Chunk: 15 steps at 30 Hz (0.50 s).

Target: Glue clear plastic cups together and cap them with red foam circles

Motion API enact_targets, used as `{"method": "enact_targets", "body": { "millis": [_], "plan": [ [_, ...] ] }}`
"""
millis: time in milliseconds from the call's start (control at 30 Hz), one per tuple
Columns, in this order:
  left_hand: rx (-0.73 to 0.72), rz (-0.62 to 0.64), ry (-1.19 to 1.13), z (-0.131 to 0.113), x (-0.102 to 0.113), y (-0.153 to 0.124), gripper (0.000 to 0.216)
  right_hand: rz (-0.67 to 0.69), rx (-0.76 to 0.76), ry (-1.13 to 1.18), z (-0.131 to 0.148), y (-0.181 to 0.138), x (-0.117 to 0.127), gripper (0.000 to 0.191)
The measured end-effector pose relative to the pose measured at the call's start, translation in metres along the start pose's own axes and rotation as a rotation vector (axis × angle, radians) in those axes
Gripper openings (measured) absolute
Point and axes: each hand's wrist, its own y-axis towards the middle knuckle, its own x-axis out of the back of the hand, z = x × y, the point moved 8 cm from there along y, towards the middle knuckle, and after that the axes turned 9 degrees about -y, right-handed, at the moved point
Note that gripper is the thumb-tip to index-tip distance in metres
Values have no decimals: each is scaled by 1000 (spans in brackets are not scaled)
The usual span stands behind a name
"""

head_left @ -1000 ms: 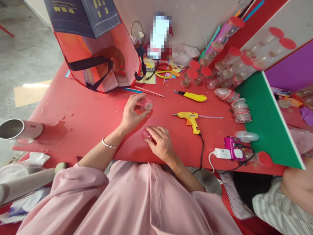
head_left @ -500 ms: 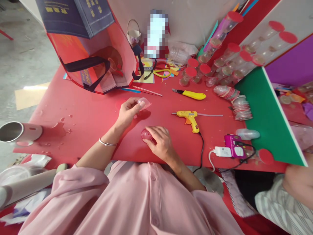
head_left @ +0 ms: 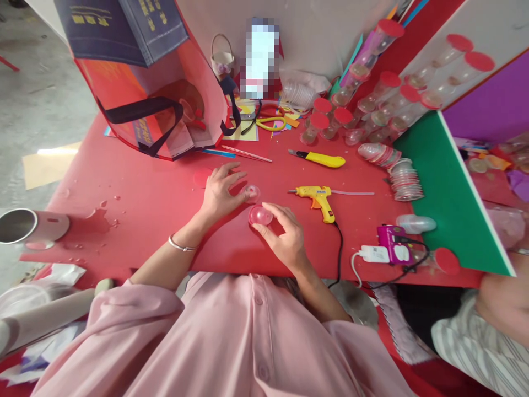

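Observation:
My left hand (head_left: 223,192) is over the red table with its fingers spread. Its thumb tip lies at the edge of a small clear plastic cup (head_left: 253,193), which appears to rest on the table. Just nearer to me, my right hand (head_left: 286,234) grips a second clear plastic cup (head_left: 262,215) between thumb and fingers, its rounded end showing. The two cups are close together; whether they touch I cannot tell. Partly behind my left fingers lies a flat red disc (head_left: 202,177).
To the right lie a yellow glue gun (head_left: 316,196) and a yellow utility knife (head_left: 324,159). Stacked clear cups (head_left: 405,179) and several red-capped containers (head_left: 318,121) stand beyond. A large bag (head_left: 144,110) is at back left, a metal mug (head_left: 37,225) at the left edge near spilled water.
My left hand has lowered its cup to the table and spread its fingers. My right hand has moved its cup slightly up and right, turning the rounded end into view.

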Motion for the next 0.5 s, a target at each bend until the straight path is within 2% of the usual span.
{"method": "enact_targets", "body": {
  "millis": [67, 133, 267, 367, 500],
  "plan": [
    [69, -32, -190, -6, 8, 0, 42, -37, -30, 25, 0, 3, 7, 40],
    [179, 15, -445, -9, 8, -2, 40, -74, -47, 39, 3, 8, 13, 40],
    [401, 302, -893, -20, -15, -14, 54, -104, -21, 17, 15, 23, 20, 42],
    [526, 425, -1150, -29, -30, -23, 63, -142, 48, -15, 26, 35, 23, 42],
    [627, 422, -1313, -30, -38, -28, 55, -169, 101, -35, 33, 44, 23, 40]
  ]
}}
